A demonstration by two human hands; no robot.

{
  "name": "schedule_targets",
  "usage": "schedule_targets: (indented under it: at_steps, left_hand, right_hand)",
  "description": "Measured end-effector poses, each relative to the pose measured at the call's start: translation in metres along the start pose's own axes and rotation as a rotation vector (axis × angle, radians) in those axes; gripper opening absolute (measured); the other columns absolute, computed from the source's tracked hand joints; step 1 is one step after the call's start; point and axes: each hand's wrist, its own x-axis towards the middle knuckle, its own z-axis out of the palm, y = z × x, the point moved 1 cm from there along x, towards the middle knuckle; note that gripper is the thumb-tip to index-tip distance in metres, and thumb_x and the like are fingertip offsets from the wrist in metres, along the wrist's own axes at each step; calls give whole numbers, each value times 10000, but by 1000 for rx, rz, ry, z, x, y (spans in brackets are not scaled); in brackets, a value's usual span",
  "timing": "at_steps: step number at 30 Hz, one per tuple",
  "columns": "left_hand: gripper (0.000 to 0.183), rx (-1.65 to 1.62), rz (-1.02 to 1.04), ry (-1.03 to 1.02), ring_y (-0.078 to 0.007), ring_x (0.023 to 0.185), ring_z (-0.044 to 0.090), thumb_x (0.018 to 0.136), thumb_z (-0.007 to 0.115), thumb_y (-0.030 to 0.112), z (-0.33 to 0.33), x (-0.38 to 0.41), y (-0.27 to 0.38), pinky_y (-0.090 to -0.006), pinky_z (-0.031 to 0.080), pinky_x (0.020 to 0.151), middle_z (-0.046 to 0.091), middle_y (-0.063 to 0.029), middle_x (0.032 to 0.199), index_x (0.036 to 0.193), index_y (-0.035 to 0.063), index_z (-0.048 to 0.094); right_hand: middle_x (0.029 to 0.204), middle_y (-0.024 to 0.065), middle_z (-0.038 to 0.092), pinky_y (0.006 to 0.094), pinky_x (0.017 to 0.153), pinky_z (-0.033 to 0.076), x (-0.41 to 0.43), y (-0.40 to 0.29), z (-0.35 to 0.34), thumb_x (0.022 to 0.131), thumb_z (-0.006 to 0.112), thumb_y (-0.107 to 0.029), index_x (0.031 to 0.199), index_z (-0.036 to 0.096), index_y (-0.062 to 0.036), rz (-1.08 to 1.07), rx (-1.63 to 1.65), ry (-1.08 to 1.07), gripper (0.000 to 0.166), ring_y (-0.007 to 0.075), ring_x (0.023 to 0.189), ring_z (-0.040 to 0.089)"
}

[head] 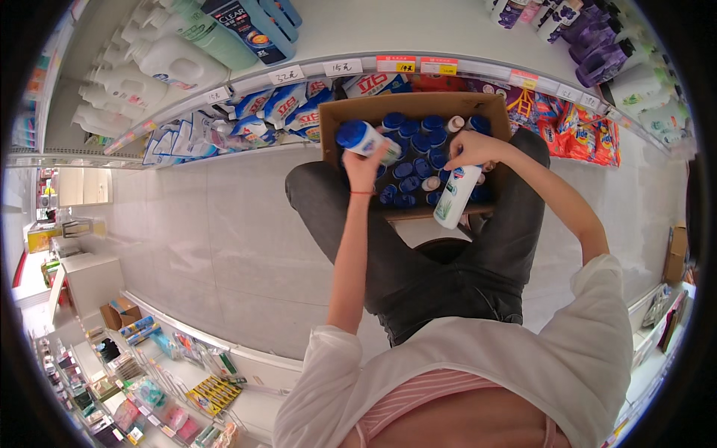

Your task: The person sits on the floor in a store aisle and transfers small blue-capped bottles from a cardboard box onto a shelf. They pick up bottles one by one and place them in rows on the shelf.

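Between my knees stands an open cardboard box (411,102) holding several upright bottles, most with blue caps and a few with pale ones. Over its left side, my left hand (367,162) grips a white bottle with a blue cap (367,140), tilted so the cap points up and left. At the right side my right hand (476,150) has its fingers around one end of a white Safeguard bottle (456,196) with a green plant picture. This bottle hangs slanted over the box's near edge, the gripped end partly hidden by my fingers.
A shelf (381,33) runs above the box, with blue Clear bottles (252,33), white jugs (179,61) and purple bottles (605,61). Beneath it lie detergent bags (285,106) and orange Tide bags (582,134). Behind on the left is a goods rack (168,386).
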Motion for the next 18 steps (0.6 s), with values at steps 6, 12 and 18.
schedule_targets:
  at_steps: [6,12,18]
  left_hand:
    - [336,632,360,181,-192,794,607,631,849,176,-62,79,-17,-329,481,726,632,-93,918,845,7,652]
    - [389,458,197,159,-139,824,621,685,816,156,-59,90,-21,-292,504,745,659,-60,930,980,1,616]
    - [409,483,147,170,-135,819,627,669,824,137,-70,93,-30,-281,510,737,661,-72,929,983,-12,610]
  right_hand:
    - [672,85,617,238,343,422,-32,14,7,754,726,-352,884,660,56,303,521,-76,434,129,479,582]
    - [776,135,622,224,420,501,-16,2,19,759,742,-324,1031,617,81,80,899,163,503,147,540,599]
    - [931,171,635,293,545,568,50,-33,28,727,769,-275,1113,581,77,-19,847,507,555,214,714,659]
